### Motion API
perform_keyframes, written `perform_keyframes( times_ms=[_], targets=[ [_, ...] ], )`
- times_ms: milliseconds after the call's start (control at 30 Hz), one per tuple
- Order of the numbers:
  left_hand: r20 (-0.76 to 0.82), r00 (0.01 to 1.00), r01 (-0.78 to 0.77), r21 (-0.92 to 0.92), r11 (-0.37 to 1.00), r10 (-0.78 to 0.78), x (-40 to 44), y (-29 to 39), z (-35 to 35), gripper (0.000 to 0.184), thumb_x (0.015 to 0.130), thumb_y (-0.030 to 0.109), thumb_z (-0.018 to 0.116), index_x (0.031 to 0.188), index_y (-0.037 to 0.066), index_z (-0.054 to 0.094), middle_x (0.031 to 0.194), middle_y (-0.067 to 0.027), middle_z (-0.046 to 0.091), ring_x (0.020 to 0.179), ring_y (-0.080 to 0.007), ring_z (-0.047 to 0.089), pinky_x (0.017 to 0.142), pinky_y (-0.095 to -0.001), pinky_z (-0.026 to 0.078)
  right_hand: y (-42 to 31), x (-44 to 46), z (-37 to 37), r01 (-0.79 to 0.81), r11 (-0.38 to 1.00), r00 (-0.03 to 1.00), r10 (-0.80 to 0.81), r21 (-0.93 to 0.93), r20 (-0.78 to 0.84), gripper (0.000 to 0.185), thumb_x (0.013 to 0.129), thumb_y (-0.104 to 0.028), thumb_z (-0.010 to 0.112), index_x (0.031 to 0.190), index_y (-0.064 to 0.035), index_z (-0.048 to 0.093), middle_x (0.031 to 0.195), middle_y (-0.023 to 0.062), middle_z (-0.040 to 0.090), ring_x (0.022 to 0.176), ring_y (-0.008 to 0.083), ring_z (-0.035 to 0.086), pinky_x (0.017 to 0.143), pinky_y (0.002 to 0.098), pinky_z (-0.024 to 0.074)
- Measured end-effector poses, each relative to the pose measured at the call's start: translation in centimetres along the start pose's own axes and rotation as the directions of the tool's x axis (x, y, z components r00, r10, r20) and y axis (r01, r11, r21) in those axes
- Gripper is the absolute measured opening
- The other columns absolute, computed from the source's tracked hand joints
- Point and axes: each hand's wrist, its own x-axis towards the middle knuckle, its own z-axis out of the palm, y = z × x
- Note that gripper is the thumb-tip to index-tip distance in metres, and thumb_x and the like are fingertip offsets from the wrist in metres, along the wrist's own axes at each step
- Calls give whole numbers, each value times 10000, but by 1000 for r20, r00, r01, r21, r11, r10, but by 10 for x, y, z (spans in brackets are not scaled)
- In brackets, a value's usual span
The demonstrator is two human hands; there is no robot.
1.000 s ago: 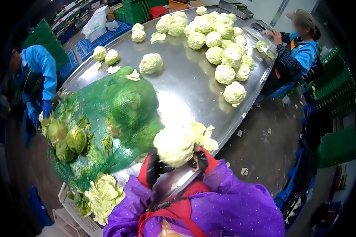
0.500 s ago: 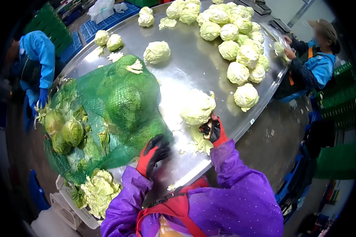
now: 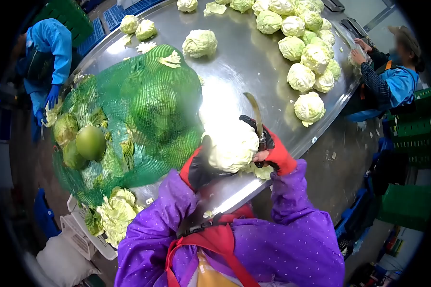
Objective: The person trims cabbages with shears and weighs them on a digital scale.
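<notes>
A pale, trimmed cabbage [image 3: 232,146] is between my two gloved hands over the metal table, its top washed out by glare. My left hand [image 3: 198,167], in a red and black glove, cups the cabbage's left side. In my right hand [image 3: 273,150] a knife [image 3: 255,112] is gripped by its dark handle, the curved blade pointing up and away from me. Right-hand fingers also touch the cabbage's right side. Under it, a loose leaf [image 3: 259,171] shows in part. Left of my hands lies a green mesh sack [image 3: 153,105] with cabbages inside.
Several cabbages [image 3: 301,76] are piled at the back right of the metal table [image 3: 244,62]. A white crate [image 3: 105,246] of leaves [image 3: 117,215] stands at lower left. Co-workers in blue stand left [image 3: 52,48] and right [image 3: 400,86]; green crates [image 3: 407,196] are beyond the right edge.
My left hand has moved right from beside the sack onto the cabbage. The cabbage is nearer me, and the knife blade now points upward in my right hand. The view has shifted slightly.
</notes>
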Motion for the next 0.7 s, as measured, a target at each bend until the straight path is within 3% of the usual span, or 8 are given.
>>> perform_keyframes(
  times_ms=[100, 233, 333, 433, 500, 567, 633, 700],
  targets=[
    [-80, 993, -97, -69, 993, 92, -24, -13, -4, 732, 999, 558, 387, 1538, 96, 205, 1537, -145, 343, 1361, -330, 426, 1084, -519, 410, -5, -6, 29, 104, 991, 993, -99, -80, 60, 1043, 655, -179, 872, 1504, -9, 290, 1524, 115, 364, 1379, 228, 373, 1136, 396, 313],
    [-174, 936, -297, 70, 952, 305, -55, -36, -20, 744, 943, 328, 603, 1528, 73, 218, 1509, -151, 381, 1361, -331, 424, 1112, -476, 384, -5, -14, 65, 78, 988, 990, -60, -137, 126, 1010, 694, -199, 857, 1507, -8, 288, 1503, 115, 382, 1393, 216, 341, 1148, 374, 268],
    [-226, 830, -448, 277, 850, 510, -78, -41, -29, 855, 780, 186, 754, 1483, 42, 291, 1433, -144, 452, 1315, -267, 461, 1100, -418, 388, -6, -19, 83, 83, 994, 991, -75, -73, 114, 965, 727, -186, 825, 1508, -9, 288, 1378, 119, 490, 1223, 187, 507, 1032, 346, 409],
    [-172, 704, -569, 444, 692, 689, -90, -41, -32, 978, 664, 217, 864, 1454, 39, 317, 1400, -136, 474, 1280, -252, 483, 1080, -404, 405, -8, -25, 85, -82, 996, 996, 82, -17, 19, 862, 770, -204, 790, 1477, 0, 342, 817, -19, 563, 720, 63, 515, 633, 231, 421],
    [-149, 655, -591, 511, 624, 741, -95, -43, -39, 1013, 654, 254, 883, 1456, 40, 303, 1398, -128, 470, 1269, -252, 490, 1067, -400, 418, -10, -26, 95, -142, 986, 989, 137, -89, -59, 845, 782, -245, 795, 1466, 2, 365, 795, -31, 551, 734, 58, 511, 652, 223, 412],
    [-191, 632, -588, 513, 625, 751, -98, -44, -41, 1029, 644, 271, 894, 1455, 40, 304, 1404, -125, 462, 1272, -251, 485, 1062, -400, 423, -3, -32, 106, -155, 975, 985, 141, -158, -94, 783, 846, -295, 732, 1462, 17, 363, 1076, 70, 533, 994, 141, 498, 850, 284, 390],
    [-236, 568, -602, 534, 593, 789, -98, -50, -49, 1067, 620, 289, 913, 1462, 41, 306, 1408, -120, 455, 1280, -248, 473, 1056, -394, 426, 7, -38, 118, -12, 938, 999, -3, -347, -42, 733, 910, -345, 669, 1457, 32, 361, 1357, 172, 515, 1253, 224, 484, 1047, 346, 369],
    [-347, 519, -582, 526, 620, 781, -106, -57, -48, 1086, 607, 280, 919, 1468, 40, 303, 1411, -120, 453, 1282, -248, 468, 1065, -394, 415, 22, -41, 129, 128, 808, 991, -130, -576, 37, 692, 938, -341, 610, 1481, -14, 333, 1431, 244, 432, 1286, 339, 481, 1050, 377, 390]
  ],
)
